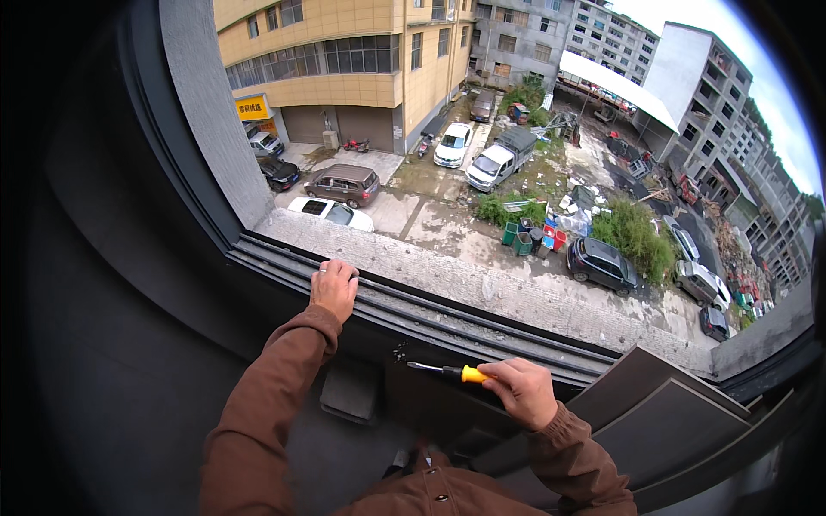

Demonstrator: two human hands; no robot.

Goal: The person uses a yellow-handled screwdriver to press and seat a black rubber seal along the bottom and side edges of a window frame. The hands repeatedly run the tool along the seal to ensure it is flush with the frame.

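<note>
My left hand (pixel 333 288) rests on the dark metal window track (pixel 447 322), fingers curled over its edge, with a ring on one finger. My right hand (pixel 520 391) grips a screwdriver (pixel 447 371) with a yellow and black handle. Its metal shaft points left, the tip just below the track near a small cluster of dark screws or holes (pixel 399 351). Both forearms wear brown sleeves and come up from the lower edge.
The window is open onto a courtyard far below with parked cars (pixel 344 183), green bins (pixel 516 239) and buildings. A rough concrete ledge (pixel 482 288) runs outside the track. The dark frame (pixel 185 129) rises at left; dark panels (pixel 671 413) lean at lower right.
</note>
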